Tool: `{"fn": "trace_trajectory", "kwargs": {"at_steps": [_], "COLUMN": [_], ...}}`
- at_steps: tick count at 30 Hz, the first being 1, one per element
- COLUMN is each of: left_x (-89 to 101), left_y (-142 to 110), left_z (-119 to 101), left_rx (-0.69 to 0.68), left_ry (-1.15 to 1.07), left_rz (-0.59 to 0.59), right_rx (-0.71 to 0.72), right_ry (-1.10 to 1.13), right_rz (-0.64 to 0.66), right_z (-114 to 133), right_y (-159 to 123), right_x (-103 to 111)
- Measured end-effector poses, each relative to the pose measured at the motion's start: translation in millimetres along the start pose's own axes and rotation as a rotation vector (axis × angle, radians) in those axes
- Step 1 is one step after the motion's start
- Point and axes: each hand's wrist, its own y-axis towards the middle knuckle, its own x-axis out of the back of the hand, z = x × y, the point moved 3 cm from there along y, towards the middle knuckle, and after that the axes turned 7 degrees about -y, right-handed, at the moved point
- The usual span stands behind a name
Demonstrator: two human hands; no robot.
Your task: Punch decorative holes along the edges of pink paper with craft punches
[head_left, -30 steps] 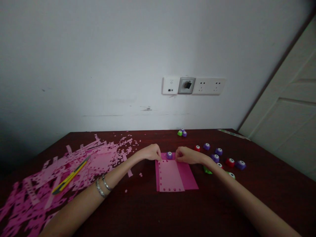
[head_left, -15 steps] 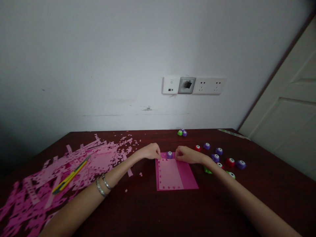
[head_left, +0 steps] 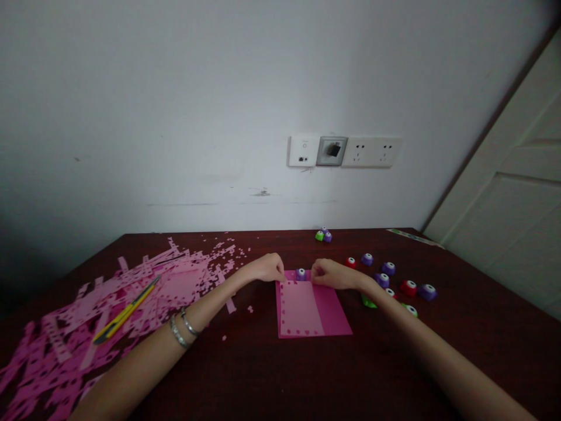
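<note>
A light pink paper strip with punched edges (head_left: 300,307) lies on a darker pink sheet (head_left: 333,310) on the dark wooden table (head_left: 280,374). My left hand (head_left: 266,269) pinches the strip's far left corner. Pinching its far right corner is my right hand (head_left: 332,275). Between the two hands, at the sheet's far edge, sits a small purple punch (head_left: 300,273). Two silver bangles (head_left: 183,330) circle my left wrist.
Several small punches, red (head_left: 409,287), purple (head_left: 428,292) and green (head_left: 368,303), lie right of the sheet; two more (head_left: 323,236) sit by the wall. A yellow utility knife (head_left: 125,314) rests on a pile of pink paper scraps (head_left: 87,327) at left. Wall sockets (head_left: 344,152), door at right.
The light pink strip has slid a little away from me on the darker sheet, its near edge now inside the sheet's edge. Both hands stayed at its far corners.
</note>
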Motion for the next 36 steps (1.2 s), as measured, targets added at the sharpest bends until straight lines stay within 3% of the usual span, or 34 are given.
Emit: {"fn": "trace_trajectory", "kwargs": {"at_steps": [15, 36], "left_x": [-0.9, -0.8], "left_y": [2.1, 4.9], "left_z": [3.5, 9.2], "left_rx": [0.001, -0.006], "left_ry": [-0.005, -0.007], "left_rz": [-0.002, -0.054], "right_rx": [-0.014, -0.024], "right_ry": [0.034, 0.04], "right_rz": [0.023, -0.124], "right_z": [-2.0, -6.7], "right_y": [1.2, 5.2], "right_x": [-1.8, -4.1]}}
